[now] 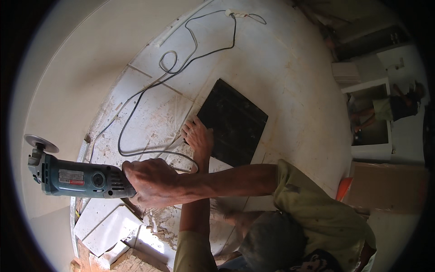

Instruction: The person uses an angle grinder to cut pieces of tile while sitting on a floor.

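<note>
Black tile (235,127): on the floor (299,113), mid-scene; set askew; outline near square, seemingly a little longer from far left to near right, though the lens bends edges.

Left hand (198,135): over the tile's left edge, back of the hand uppermost, and apparently touching; fingers lightly bent, aimed far and left; whether they pinch the edge or merely rest there, cannot tell.

Right hand (152,183): wrapped in a fist round the right end of the angle grinder (81,179); right forearm (226,181) crosses above the left forearm (195,215).

Disc (41,143): at the grinder's left end; well apart from the tile, on the side away from it.

Bearing, tile to hands: just right of the left hand, plainly the nearer; right of and farther than the right hand and grinder.

Cable (119,138): dark; looped on the floor left of the tile; power strip (238,14) at the far side.

Pale tile pieces (108,224): near left, beyond the grinder's near side; apart from both hands.
</note>
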`<control>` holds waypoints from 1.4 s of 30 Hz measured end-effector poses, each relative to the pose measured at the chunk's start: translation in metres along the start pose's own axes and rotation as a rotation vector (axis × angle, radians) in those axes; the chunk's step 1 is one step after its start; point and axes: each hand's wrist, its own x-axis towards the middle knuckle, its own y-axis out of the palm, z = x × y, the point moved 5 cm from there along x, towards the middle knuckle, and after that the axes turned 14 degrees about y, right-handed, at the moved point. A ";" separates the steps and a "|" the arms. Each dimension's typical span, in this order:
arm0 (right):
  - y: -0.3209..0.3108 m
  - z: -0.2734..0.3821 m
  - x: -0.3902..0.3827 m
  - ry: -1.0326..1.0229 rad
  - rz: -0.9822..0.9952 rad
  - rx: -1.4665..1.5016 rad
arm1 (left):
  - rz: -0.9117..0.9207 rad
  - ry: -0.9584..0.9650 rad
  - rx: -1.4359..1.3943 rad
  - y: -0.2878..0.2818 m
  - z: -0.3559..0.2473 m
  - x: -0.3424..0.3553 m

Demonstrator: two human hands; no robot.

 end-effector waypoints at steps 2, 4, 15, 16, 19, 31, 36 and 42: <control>-0.005 -0.011 0.001 0.061 0.015 -0.016 | 0.010 -0.010 -0.051 0.001 0.003 0.002; -0.007 -0.017 0.002 0.054 -0.012 -0.040 | 0.053 -0.024 -0.068 0.002 0.008 0.002; -0.022 -0.008 0.009 0.072 -0.090 -0.023 | 0.394 -0.156 -0.889 0.024 0.053 -0.026; -0.024 -0.004 0.009 0.066 -0.091 -0.022 | 0.333 -0.123 -0.958 0.026 0.050 -0.031; -0.035 0.000 0.010 0.105 -0.089 0.004 | 0.279 0.005 -0.952 0.015 0.023 -0.050; -0.076 0.048 0.016 0.178 -0.035 0.125 | 0.073 0.111 -1.531 -0.077 0.013 -0.119; -0.098 0.067 0.006 0.182 -0.277 -0.039 | 0.044 0.143 -1.411 -0.142 0.053 -0.194; -0.075 0.085 0.006 0.016 -0.313 0.082 | -0.196 -0.082 -1.399 -0.205 0.103 -0.275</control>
